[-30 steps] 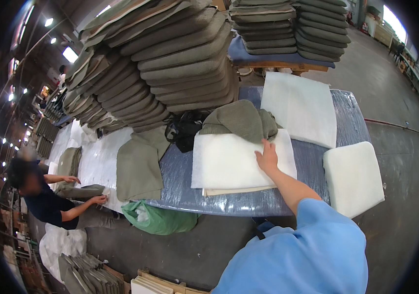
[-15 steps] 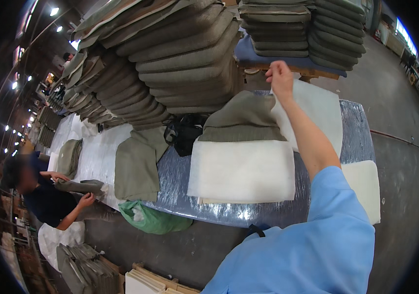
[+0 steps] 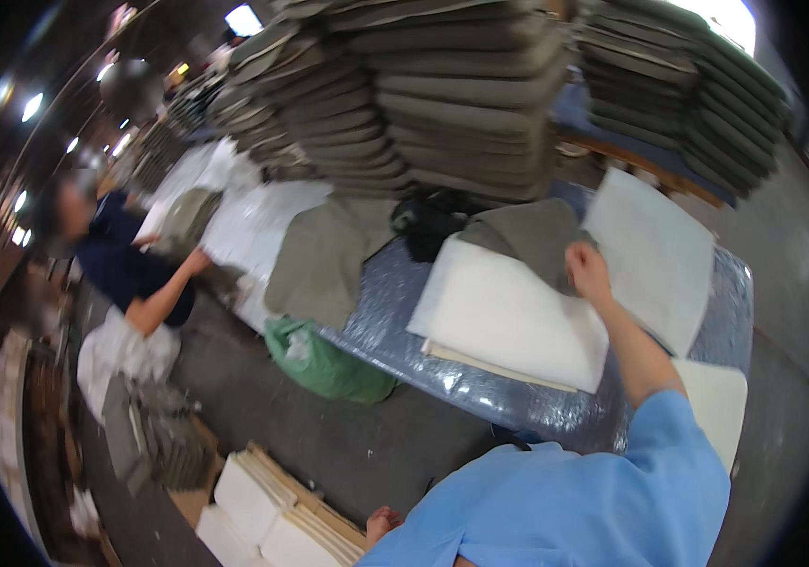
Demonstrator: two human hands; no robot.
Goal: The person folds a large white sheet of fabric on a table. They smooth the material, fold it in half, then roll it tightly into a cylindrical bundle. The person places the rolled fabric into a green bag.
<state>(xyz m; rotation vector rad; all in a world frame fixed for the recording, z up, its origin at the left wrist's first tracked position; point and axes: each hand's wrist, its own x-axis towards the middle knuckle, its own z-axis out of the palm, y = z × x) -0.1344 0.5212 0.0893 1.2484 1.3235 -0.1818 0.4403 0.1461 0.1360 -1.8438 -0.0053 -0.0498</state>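
Note:
My right hand [image 3: 588, 269] is closed at the right edge of a grey-green fabric piece [image 3: 524, 231], close to the top corner of a white pad [image 3: 508, 307]. Whether its fingers pinch the cloth is hidden. The pad partly covers the fabric, and a cream layer [image 3: 490, 367] peeks out below it. Right of this hand lies a pale white sheet [image 3: 650, 260]. Low in the picture, my left hand [image 3: 384, 523] shows partly beside my blue shirt, its fingers curled with nothing visible in them. It is nearest a cardboard box of white pads [image 3: 282, 515].
Tall stacks of grey-green cushion pieces [image 3: 471, 104] line the far side of the plastic-wrapped table [image 3: 404, 331]. A black bag [image 3: 433, 222] lies before them. A green sack [image 3: 324, 364] stands at the near edge. On the left, a person [image 3: 130, 255] handles grey-green fabric.
The view has swung left. My right hand has come down from above the pale sheet to the grey-green fabric's edge. My left hand has come into view at the bottom.

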